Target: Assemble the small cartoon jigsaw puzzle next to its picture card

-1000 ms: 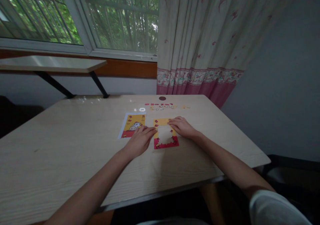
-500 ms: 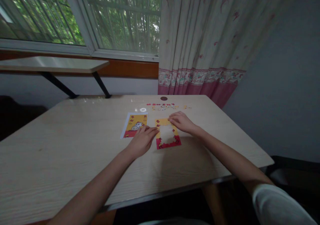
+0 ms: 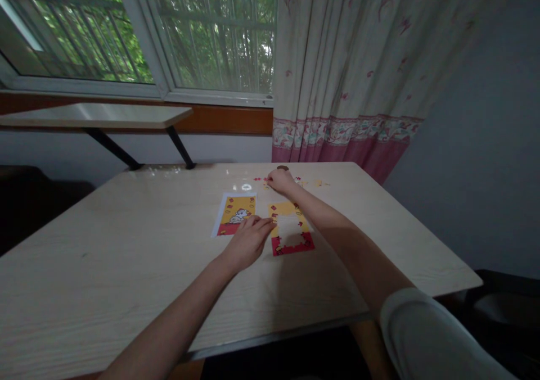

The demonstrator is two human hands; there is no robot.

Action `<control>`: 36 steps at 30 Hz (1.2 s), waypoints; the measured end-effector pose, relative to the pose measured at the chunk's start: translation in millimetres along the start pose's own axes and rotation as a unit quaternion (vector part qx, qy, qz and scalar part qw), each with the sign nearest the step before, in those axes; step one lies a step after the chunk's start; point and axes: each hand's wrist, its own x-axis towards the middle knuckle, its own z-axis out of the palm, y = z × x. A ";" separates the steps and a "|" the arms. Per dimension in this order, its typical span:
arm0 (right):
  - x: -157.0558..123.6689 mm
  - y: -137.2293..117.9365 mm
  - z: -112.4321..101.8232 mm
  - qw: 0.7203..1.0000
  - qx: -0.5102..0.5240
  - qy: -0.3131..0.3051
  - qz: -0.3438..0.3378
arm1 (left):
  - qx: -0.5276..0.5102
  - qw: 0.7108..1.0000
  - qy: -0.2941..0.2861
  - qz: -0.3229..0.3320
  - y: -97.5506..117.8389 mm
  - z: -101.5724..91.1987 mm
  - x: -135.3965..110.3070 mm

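Observation:
A partly assembled jigsaw puzzle (image 3: 292,249) lies flat, a red and yellow border around a bare middle. My left hand (image 3: 251,240) rests with fingers stretched out, its fingertips touching the puzzle's left edge. Beyond the puzzle, my right hand (image 3: 282,181) is down among the loose puzzle pieces (image 3: 319,183), fingers bent and drawn together. Whatever those fingertips may hold is too small to make out. Left of the puzzle lies a picture sheet (image 3: 236,207) with a white animal on yellow and red, its lower right corner partly covered by my left hand.
A dark round spot (image 3: 282,167) shows at the far edge of the wooden table (image 3: 139,256). A raised shelf (image 3: 126,116) on black supports stands at the back left. Behind are a window (image 3: 215,37) and a long curtain (image 3: 337,76).
My right hand has left the puzzle's upper right edge and moved away and left to the loose pieces. My left hand stays at the puzzle's left edge. The view has shifted slightly.

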 end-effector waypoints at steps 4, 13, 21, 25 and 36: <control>9.8 -0.2 3.9 1.000 0.008 -0.009 0.007 | -0.004 1.000 -0.003 0.000 2.2 -2.1 0.6; 29.1 8.9 11.6 0.997 0.057 -0.038 0.018 | -0.007 1.000 -0.002 -0.001 1.5 -0.1 0.7; -3.5 17.1 7.6 0.985 0.168 0.027 0.001 | -0.034 0.999 0.019 -0.006 3.4 -2.8 -0.7; -55.4 27.8 4.5 0.911 0.409 0.045 0.023 | -0.143 0.988 0.060 -0.016 5.7 -7.5 2.6; -142.1 14.3 2.1 0.759 0.649 -0.019 0.059 | -0.405 0.884 0.119 -0.200 12.6 -19.8 45.5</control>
